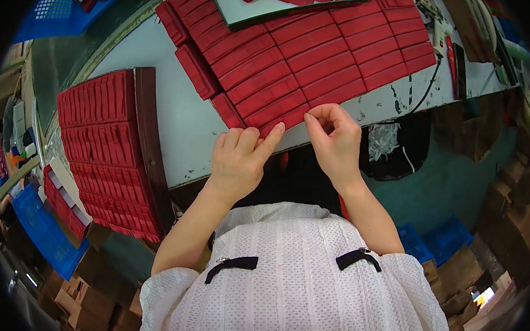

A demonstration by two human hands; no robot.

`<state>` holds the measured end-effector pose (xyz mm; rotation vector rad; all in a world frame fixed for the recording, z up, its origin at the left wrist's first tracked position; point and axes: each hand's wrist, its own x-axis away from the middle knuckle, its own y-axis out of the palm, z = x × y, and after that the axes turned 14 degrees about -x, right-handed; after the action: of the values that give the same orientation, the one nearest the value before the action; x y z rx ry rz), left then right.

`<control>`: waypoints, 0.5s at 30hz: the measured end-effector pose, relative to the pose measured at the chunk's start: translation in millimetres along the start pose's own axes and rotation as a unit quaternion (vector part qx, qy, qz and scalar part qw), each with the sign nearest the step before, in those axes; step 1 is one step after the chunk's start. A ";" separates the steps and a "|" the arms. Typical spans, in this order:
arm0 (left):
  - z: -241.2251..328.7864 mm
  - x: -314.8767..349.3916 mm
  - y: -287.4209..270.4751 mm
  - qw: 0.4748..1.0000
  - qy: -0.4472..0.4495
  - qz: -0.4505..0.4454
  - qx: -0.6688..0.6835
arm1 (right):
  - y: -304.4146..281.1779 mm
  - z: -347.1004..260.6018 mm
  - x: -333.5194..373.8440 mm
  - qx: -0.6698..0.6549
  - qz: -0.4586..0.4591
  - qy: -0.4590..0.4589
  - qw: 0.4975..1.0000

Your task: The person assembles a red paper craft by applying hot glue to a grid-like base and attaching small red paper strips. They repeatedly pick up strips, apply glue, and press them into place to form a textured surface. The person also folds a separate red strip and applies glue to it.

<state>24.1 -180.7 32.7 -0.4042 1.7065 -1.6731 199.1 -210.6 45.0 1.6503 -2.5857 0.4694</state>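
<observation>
Narrow red rectangular pieces (310,65) lie in tight rows on the white table, covering its far middle part. At the near edge of these rows, my left hand (239,158) lies on the nearest red piece (277,121), its forefinger stretched along it and the other fingers curled; its thumb is hidden. My right hand (335,136) pinches at the right end of the same piece, thumb and forefinger together. Whether the pieces are boxes or folded cloth pouches, I cannot tell.
A brown tray (148,140) packed with red pieces stands at the left. A green-edged board (238,6) with red strips lies on the far rows. At the right are a black cord (427,90) and a red-handled tool (451,52). Blue crates (48,231) stand lower left.
</observation>
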 end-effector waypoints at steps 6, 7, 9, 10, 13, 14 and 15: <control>2.8 0.6 1.7 1.000 -0.022 0.008 0.013 | 2.1 -0.8 -2.2 0.034 -0.001 -0.039 0.999; 2.6 1.1 2.5 0.999 -0.026 0.009 0.019 | 2.2 -0.7 -2.0 0.045 -0.004 -0.050 0.998; 2.0 1.7 3.4 0.999 -0.033 0.012 0.029 | 2.3 -1.0 -1.3 0.067 -0.011 -0.072 0.995; 2.1 1.8 3.3 0.999 -0.037 0.012 0.033 | 1.7 -1.2 -1.1 0.075 -0.018 -0.074 0.994; 2.2 1.1 3.0 0.998 -0.044 0.013 0.043 | -1.4 -0.8 -1.2 0.088 -0.033 -0.083 0.992; 2.0 0.4 3.2 0.998 -0.045 0.016 0.045 | -1.9 0.5 -1.8 0.085 -0.034 -0.088 0.992; 1.6 0.0 3.2 0.998 -0.045 0.018 0.047 | -2.0 1.1 -2.1 0.082 -0.036 -0.092 0.992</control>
<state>26.0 -181.5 29.7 -0.3954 1.5557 -1.6755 202.0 -209.9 44.0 1.9173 -2.6684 0.5642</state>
